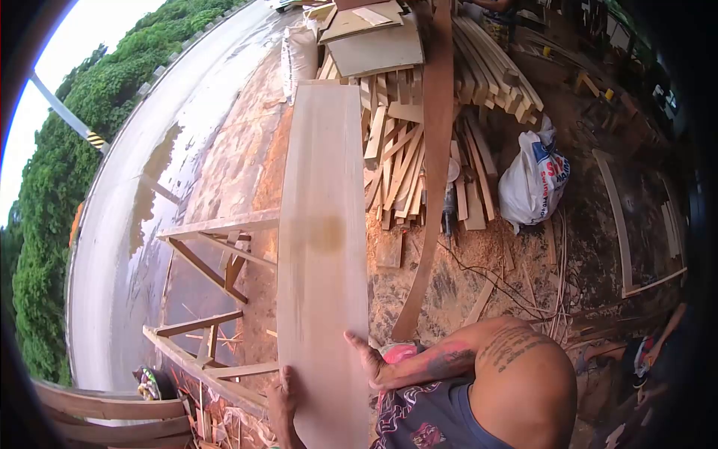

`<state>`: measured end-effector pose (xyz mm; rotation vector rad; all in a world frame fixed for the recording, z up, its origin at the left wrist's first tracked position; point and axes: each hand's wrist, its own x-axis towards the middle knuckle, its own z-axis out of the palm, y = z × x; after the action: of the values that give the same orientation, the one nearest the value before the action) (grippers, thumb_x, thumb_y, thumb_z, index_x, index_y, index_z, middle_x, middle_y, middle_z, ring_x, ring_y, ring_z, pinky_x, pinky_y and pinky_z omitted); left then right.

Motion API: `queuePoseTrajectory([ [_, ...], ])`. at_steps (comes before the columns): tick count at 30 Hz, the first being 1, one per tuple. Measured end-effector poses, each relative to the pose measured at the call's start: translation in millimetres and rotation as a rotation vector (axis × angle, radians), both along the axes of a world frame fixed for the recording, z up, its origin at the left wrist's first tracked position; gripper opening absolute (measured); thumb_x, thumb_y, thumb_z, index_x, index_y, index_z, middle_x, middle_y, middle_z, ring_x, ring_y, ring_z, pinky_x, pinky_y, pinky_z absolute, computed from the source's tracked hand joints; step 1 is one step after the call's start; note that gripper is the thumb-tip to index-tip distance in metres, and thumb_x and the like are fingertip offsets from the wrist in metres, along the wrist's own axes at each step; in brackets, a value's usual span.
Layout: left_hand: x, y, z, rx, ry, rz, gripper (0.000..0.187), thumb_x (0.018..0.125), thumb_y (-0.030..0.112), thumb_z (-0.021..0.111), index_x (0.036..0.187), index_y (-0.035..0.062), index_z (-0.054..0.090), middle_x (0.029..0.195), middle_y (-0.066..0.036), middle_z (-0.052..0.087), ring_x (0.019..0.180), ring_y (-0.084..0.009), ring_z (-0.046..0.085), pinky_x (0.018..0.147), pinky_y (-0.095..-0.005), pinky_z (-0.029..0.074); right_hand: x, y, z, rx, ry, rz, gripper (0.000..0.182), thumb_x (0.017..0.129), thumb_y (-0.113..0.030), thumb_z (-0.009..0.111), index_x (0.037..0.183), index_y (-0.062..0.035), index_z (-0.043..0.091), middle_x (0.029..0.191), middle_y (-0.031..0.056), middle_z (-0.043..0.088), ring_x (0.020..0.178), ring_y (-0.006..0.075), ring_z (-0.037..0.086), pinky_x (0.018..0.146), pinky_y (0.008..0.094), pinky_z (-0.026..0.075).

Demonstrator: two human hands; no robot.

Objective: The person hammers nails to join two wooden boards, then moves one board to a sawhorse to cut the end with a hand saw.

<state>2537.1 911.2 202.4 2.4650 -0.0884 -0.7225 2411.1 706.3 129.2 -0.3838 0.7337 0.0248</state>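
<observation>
A long, wide, pale wooden board [321, 299] stretches away from me, with a brownish stain near its middle. At its left edge, my left hand [283, 400] grips the near part, thumb up along the side and fingers partly hidden. My right hand [365, 359] presses against the right edge a little farther up, its palm at the side and its other fingers out of sight under the board. Wooden trestle framing [209, 224] stands left of the board. To the right, a long narrow reddish-brown plank [437, 142] runs alongside.
Cut lumber [404, 165] is piled ahead, topped by a box-like panel [378, 49]. A power tool [449, 206] leans on the pile, its cord on sawdust-covered ground. A white sack [532, 176] stands right. A wet road [127, 247] runs along the left. Another person's foot [643, 355] shows at right.
</observation>
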Motion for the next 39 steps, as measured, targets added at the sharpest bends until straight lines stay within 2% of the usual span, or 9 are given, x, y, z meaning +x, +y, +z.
queuePoseTrajectory([
  [3,56.6,30.3,-29.7,0.161,-0.011,-0.014,0.082,0.096,0.073,0.044,0.077,-0.0047,0.065,0.063,-0.007,0.056,0.062,-0.0182,0.055,0.057,-0.0394,0.045,61.3,30.9,-44.8,-0.03,-0.034,-0.051,0.079,0.095,-0.059,0.058,0.151,-0.0054,0.044,0.158,0.0059,0.041,0.145,0.0179,0.036,0.121,0.0301,0.024],
  [6,101.9,66.8,-84.5,-0.019,-0.111,-0.041,0.089,0.097,0.074,0.038,0.089,-0.0098,0.067,0.072,-0.019,0.064,0.073,-0.0291,0.062,0.071,-0.0458,0.051,108.4,81.7,-102.1,-0.053,-0.036,-0.027,0.084,0.092,-0.065,0.058,0.152,-0.0082,0.044,0.159,0.0064,0.04,0.145,0.0194,0.036,0.12,0.0314,0.023],
  [10,143.2,88.4,-127.6,0.205,-0.013,-0.075,0.099,0.094,0.079,0.032,0.1,-0.0131,0.068,0.085,-0.03,0.068,0.086,-0.0387,0.068,0.079,-0.0466,0.05,144.9,109.8,-145.6,-0.166,0.102,0.122,0.087,0.09,-0.073,0.052,0.153,-0.0144,0.043,0.163,0.0049,0.034,0.15,0.0211,0.025,0.122,0.0352,0.013],
  [13,159.2,78.4,-139.5,0.037,0.068,-0.132,0.104,0.093,0.082,0.029,0.108,-0.0153,0.066,0.091,-0.033,0.07,0.095,-0.0419,0.07,0.082,-0.0444,0.052,162.2,106.9,-141.8,-0.391,0.151,-0.008,0.088,0.089,-0.075,0.05,0.155,-0.018,0.041,0.164,0.0043,0.032,0.153,0.022,0.018,0.123,0.0414,0.006],
  [14,160.7,65.0,-119.4,-0.049,0.174,-0.135,0.107,0.092,0.083,0.029,0.111,-0.0154,0.065,0.094,-0.031,0.071,0.098,-0.0415,0.07,0.083,-0.0422,0.053,170.8,107.5,-155.1,-0.55,0.21,-0.071,0.092,0.089,-0.073,0.055,0.146,-0.0014,0.046,0.143,0.017,0.055,0.13,0.026,0.053,0.116,0.0394,0.036],
  [19,143.3,15.4,-84.1,-0.079,0.293,-0.491,0.099,0.09,0.081,0.033,0.121,-0.0099,0.055,0.108,-0.029,0.06,0.108,-0.0421,0.059,0.09,-0.0466,0.046,179.1,102.5,-145.7,-0.391,0.2,0.157,0.096,0.086,-0.077,0.052,0.141,0.0014,0.049,0.132,0.0205,0.06,0.115,0.0271,0.06,0.098,0.0406,0.045],
  [26,83.4,25.0,-88.8,0.046,0.113,-0.712,0.094,0.088,0.079,0.039,0.135,-0.0023,0.041,0.127,-0.027,0.044,0.123,-0.0429,0.043,0.1,-0.0528,0.035,59.3,34.8,-122.0,-0.338,0.145,0.478,0.102,0.083,-0.084,0.049,0.133,0.0054,0.052,0.116,0.0254,0.067,0.094,0.0287,0.07,0.074,0.0422,0.058],
  [32,11.9,68.2,-130.6,0.189,-0.078,-0.705,0.097,0.086,0.078,0.045,0.146,0.0042,0.029,0.144,-0.026,0.03,0.136,-0.0436,0.03,0.108,-0.0581,0.026,-151.2,-29.2,-142.7,-0.235,0.466,-0.014,0.08,0.097,-0.066,0.045,0.14,0.0026,0.047,0.12,0.0199,0.068,0.087,0.0247,0.07,0.074,0.0401,0.057],
  [39,-79.1,145.9,-187.0,0.399,-0.298,-0.507,0.106,0.083,0.076,0.051,0.16,0.0118,0.015,0.164,-0.024,0.014,0.151,-0.0444,0.014,0.117,-0.0643,0.016,-356.2,-45.3,-164.9,-0.252,0.796,-0.568,0.06,0.099,-0.051,0.052,0.122,0.0046,0.058,0.103,0.0205,0.074,0.084,0.0284,0.074,0.07,0.0404,0.06],
])
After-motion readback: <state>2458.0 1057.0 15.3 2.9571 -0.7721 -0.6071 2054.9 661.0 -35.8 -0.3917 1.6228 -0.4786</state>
